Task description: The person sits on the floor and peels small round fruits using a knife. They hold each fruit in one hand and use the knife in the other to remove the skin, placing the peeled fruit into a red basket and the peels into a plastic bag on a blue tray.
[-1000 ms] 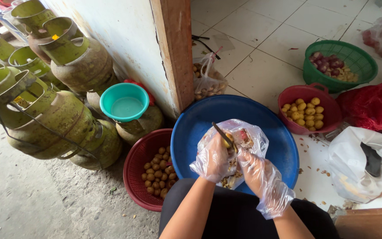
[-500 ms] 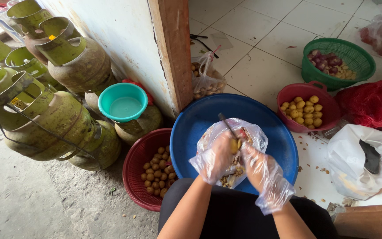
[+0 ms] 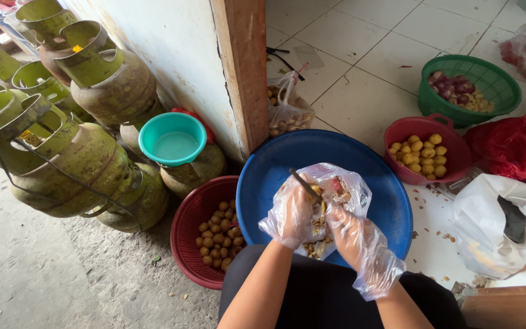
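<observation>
We judge peeling is in hand; left to right: dark red basket [image 3: 197, 244] of small brown potatoes beside the blue basin [image 3: 391, 201]; our left hand [image 3: 291, 214], gloved, fingers clenched on a small knife [image 3: 304, 184]; our right hand [image 3: 347, 226], gloved, fingers grasping a small potato [image 3: 319, 194], held over the basin, above a clear bag [image 3: 347, 189] of peelings; next the blade must keep shallow, we think; potato mostly hidden by gloves; blade edge unclear.
</observation>
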